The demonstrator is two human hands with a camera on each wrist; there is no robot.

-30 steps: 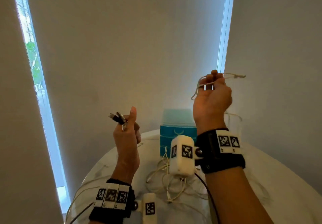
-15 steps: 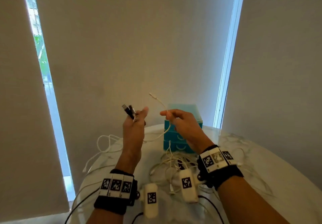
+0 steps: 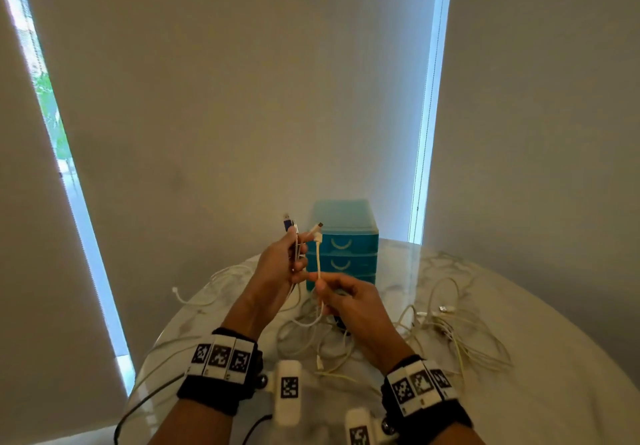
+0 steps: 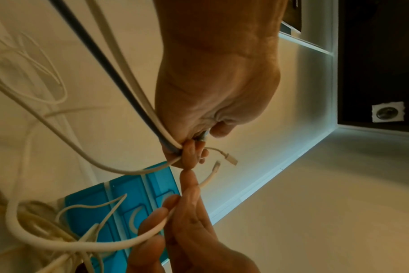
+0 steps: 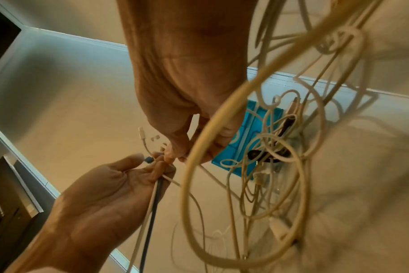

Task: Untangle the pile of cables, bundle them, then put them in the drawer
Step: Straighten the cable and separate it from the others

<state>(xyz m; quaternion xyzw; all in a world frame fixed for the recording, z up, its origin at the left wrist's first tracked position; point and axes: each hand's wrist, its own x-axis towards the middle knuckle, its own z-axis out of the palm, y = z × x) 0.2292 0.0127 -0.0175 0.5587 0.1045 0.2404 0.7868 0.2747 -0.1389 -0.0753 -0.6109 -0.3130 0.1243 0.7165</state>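
The left hand (image 3: 277, 264) is raised above the surface (image 3: 519, 358), fingers curled round a dark cable (image 4: 110, 61) and a white cable (image 3: 318, 261) whose plug ends point up and away. Just beside it, the right hand (image 3: 349, 302) pinches the white cable, which runs near upright between them. Loose cables (image 3: 450, 333) lie tangled before the teal drawer unit (image 3: 346, 233).

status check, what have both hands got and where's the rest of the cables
Left hand grips plug ends, dark cable among them. Right hand pinches a white cable just below. Rest of the cables lie loose on the table; drawers shut.
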